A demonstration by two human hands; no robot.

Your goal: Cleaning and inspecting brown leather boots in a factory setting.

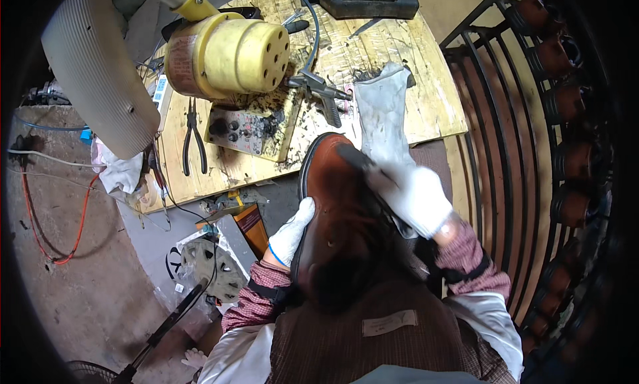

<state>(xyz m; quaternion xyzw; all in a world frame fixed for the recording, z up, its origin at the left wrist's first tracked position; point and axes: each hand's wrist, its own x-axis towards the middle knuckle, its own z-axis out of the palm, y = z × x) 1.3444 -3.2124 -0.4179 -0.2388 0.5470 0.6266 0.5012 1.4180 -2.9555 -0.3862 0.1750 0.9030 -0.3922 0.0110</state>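
The right hand (421, 197), in a white glove, has its fingers closed round a dark piece (353, 156) (a brush or a pad, I can't say, the hand is such a blur), whose far end lies over the toe of a brown boot (329, 157). The left hand (291, 232), gloved too, holds the boot by its left side; the thumb shows, but the other fingers are out of sight, so I can't tell how far they wrap.

The boot points its toe away from the person, between the lap and the near edge of the worktop (426, 71). To do this rubbing well, I'd say, the left hand should brace the boot firmly, while the right lays the piece flat on the leather and works in light, even strokes.

Counting outward: one boot in hand, one dark piece, two gloves worn. On the worktop, one pale cloth (381, 107) just beyond the right hand, one air gun (326, 94) left of it, one control box (236, 134) with knobs, one pair of pliers (194, 141), and one black jug (366, 1) at the far side. One yellow machine head (256, 56) hangs above the box. On the right, a black rack (474, 111) carries at least five brown shoes (574, 159); lower down, shadow defeats my count.
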